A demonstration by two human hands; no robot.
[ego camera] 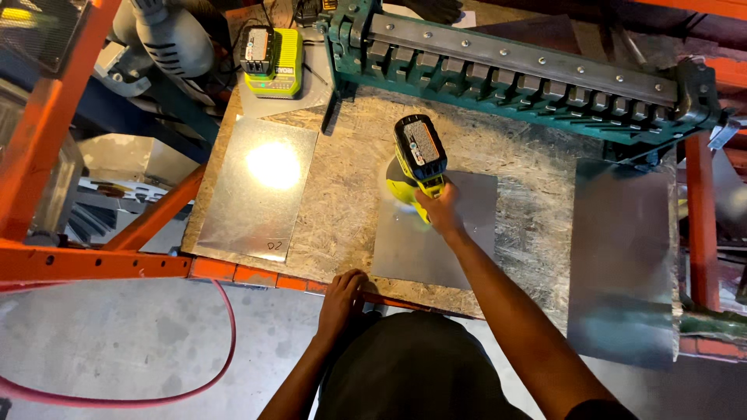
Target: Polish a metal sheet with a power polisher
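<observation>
While my right hand (440,208) is wrapped tight around the grip of the yellow-green cordless tool (418,161), its head sits pressed down on the grey metal sheet (436,233) near the middle of the chipboard bench top (350,171). My left hand (342,299) has its fingers curled over the near bench edge, just left of that sheet's near corner. I judge the tool top-heavy with its battery pack standing high, so the handle is the place to hold it; the sheet looks thin, stiff, slick and sharp at the rims, and best pinned flat. A second shiny sheet (257,187) lies well apart to the left, a third (622,257) overhangs the near edge on the right. The green bending brake (513,70) closes off the far side, and orange rack posts (700,225) flank me, so open room is mostly towards me
</observation>
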